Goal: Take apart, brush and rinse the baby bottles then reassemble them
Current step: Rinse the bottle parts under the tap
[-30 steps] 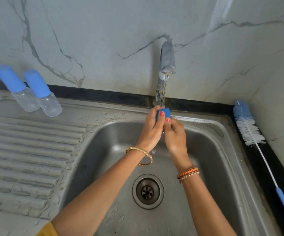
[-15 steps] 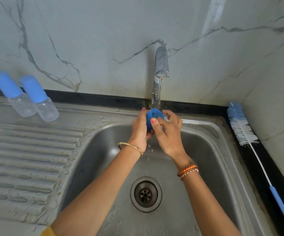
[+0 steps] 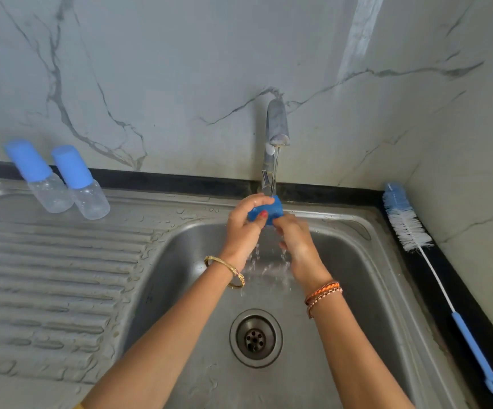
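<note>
A blue bottle cap [image 3: 272,210] is held under the running tap [image 3: 277,125], over the steel sink [image 3: 357,261]. My left hand [image 3: 243,231] grips the cap from the left, thumb across its front. My right hand [image 3: 294,240] touches its lower right end, fingers curled; what else it holds is hidden. Water splashes down between my wrists. Two clear baby bottles with blue caps, one [image 3: 43,178] left of the other [image 3: 83,184], stand at the back of the draining board. A bottle brush [image 3: 407,225] with white bristles and a blue handle lies on the black counter at the right.
The ribbed draining board [image 3: 47,276] fills the left side and is wet. The drain [image 3: 255,338] sits in the middle of the basin. A marble wall [image 3: 180,69] rises behind, and another closes the right side.
The cap has been turned in my hands from end-on to lying sideways under the stream. More water now splashes below my hands.
</note>
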A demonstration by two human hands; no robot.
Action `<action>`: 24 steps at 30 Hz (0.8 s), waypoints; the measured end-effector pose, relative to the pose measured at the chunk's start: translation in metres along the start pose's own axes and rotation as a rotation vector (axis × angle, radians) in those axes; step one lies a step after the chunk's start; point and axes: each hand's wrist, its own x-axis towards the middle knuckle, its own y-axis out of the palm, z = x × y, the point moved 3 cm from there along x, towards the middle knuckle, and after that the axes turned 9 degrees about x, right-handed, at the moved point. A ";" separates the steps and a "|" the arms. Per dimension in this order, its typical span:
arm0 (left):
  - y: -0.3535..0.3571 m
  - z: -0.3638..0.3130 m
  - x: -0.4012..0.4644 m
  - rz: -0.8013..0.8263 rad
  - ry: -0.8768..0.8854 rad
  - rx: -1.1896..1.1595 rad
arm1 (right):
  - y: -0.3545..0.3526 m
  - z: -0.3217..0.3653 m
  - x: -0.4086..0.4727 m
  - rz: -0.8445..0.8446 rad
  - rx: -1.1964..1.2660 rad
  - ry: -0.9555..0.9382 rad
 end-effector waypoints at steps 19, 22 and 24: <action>0.008 -0.009 -0.011 -0.035 -0.085 0.041 | -0.009 -0.009 -0.002 -0.086 0.123 0.091; 0.008 -0.008 -0.018 0.016 0.189 0.372 | -0.005 -0.024 0.002 -0.037 0.452 0.310; 0.008 -0.010 -0.025 0.115 0.326 0.536 | -0.003 -0.028 0.002 -0.005 0.736 0.411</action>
